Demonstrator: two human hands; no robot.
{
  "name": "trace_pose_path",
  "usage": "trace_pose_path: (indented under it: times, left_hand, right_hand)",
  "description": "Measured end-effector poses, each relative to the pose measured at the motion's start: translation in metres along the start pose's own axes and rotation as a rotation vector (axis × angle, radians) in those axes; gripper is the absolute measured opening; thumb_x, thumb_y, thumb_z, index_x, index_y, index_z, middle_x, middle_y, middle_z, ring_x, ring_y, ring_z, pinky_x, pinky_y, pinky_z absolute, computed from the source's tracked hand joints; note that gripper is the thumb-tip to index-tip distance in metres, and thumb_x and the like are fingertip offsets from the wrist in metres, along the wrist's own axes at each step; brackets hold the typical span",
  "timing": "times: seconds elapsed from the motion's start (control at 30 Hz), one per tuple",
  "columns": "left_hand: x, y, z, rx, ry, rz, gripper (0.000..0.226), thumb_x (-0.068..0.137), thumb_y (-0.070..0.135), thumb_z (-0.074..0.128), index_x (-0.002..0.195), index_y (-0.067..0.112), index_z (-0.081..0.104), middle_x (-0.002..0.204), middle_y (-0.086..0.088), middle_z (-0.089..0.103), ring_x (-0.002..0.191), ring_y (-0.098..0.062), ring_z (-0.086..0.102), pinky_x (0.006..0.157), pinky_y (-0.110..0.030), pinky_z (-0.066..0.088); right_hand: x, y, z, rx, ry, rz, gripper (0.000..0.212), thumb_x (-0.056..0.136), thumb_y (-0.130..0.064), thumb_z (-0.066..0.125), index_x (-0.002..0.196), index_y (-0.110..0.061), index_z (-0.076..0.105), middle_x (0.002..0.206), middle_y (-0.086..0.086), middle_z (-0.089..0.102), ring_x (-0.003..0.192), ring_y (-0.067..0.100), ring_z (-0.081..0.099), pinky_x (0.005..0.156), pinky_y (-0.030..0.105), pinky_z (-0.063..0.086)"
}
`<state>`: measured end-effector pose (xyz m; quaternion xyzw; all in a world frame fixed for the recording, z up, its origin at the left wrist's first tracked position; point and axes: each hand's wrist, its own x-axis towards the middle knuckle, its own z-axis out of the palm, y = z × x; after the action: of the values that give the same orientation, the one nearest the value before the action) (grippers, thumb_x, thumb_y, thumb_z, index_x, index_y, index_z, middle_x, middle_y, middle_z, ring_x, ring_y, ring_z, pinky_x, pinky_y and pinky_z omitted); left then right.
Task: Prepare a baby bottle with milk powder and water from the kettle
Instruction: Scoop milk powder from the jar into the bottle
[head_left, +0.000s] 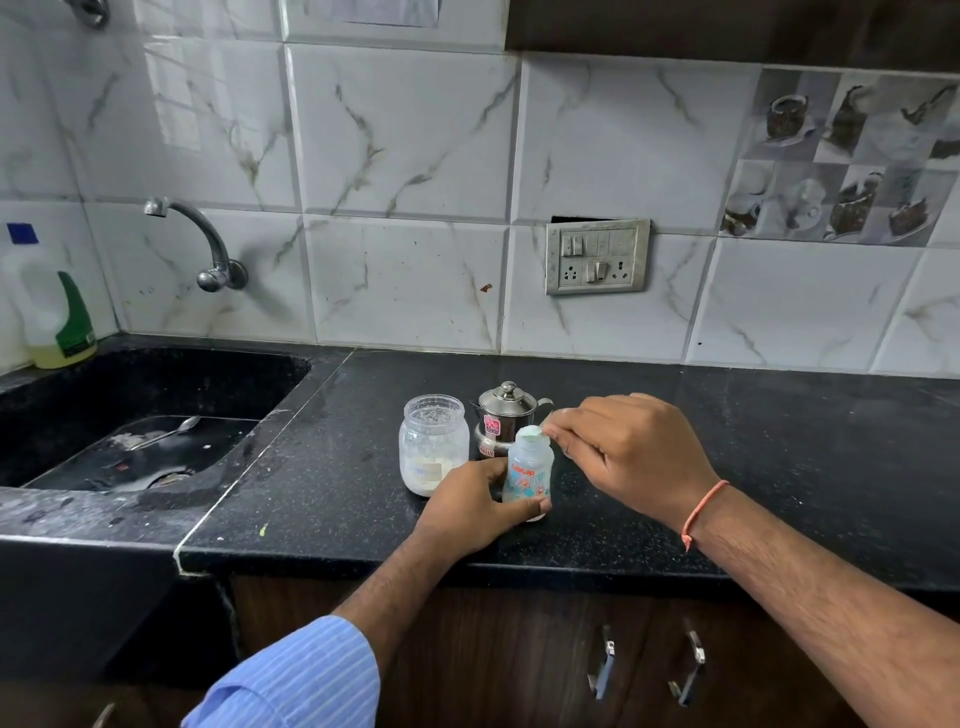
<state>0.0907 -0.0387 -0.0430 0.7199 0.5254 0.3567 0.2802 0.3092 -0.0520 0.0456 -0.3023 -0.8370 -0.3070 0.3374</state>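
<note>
A small clear baby bottle (527, 475) with an orange print stands upright and uncapped on the black counter (779, 467). My left hand (475, 512) grips its lower part. My right hand (628, 452) pinches a small pale green scoop (533, 433), which sits at the bottle's mouth. Just left of the bottle is an open clear jar (431, 441) with white milk powder at the bottom. A small steel kettle (506, 410) with its lid on stands right behind the bottle.
A black sink (156, 374) at the left holds a spoon (171, 431), with a wall tap (202, 239) above and a detergent bottle (52, 312) in the corner. A socket panel (597, 257) is on the tiled wall. Cabinet handles (602, 670) lie below the counter edge.
</note>
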Motion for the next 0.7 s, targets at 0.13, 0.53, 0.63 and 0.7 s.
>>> trace_pose_path:
  times: [0.13,0.53,0.63,0.7]
  left_hand:
    - [0.000,0.001,0.000,0.012,-0.003,-0.006,0.064,0.085,0.054,0.087,0.140,0.027,0.069,0.134,0.012,0.076,0.117,0.001,0.070,0.107,-0.030,0.058]
    - [-0.004,0.000,0.000,0.016,0.037,0.016,0.078,0.078,0.062,0.089,0.145,0.028,0.067,0.136,0.015,0.074,0.120,0.004,0.068,0.107,-0.027,0.057]
    - [-0.012,0.001,0.000,-0.017,0.111,0.040,0.090,0.072,0.067,0.092,0.148,0.028,0.064,0.140,0.018,0.071,0.126,0.006,0.064,0.111,-0.026,0.054]
    - [-0.021,0.005,0.000,-0.032,0.231,0.043,0.083,0.074,0.065,0.091,0.143,0.027,0.067,0.136,0.020,0.072,0.122,0.010,0.063,0.109,-0.017,0.050]
  right_hand:
    - [0.002,0.001,-0.003,0.035,-0.020,0.033,0.029,0.106,-0.041,0.056,0.101,-0.024,0.080,0.073,-0.009,0.069,0.061,0.015,0.065,0.052,0.033,0.053]
    - [0.016,0.007,0.006,0.799,-0.138,1.144,0.030,0.101,-0.037,0.069,0.081,-0.018,0.080,0.073,-0.001,0.078,0.052,0.013,0.055,0.057,0.031,0.047]
    - [0.016,0.011,0.009,0.975,-0.128,1.349,0.024,0.100,-0.034,0.071,0.092,-0.013,0.079,0.074,0.002,0.077,0.057,0.013,0.053,0.053,0.027,0.038]
    - [0.017,0.012,0.011,1.062,-0.114,1.423,0.023,0.098,-0.036,0.072,0.097,-0.014,0.078,0.074,-0.002,0.076,0.059,0.011,0.054,0.059,0.029,0.041]
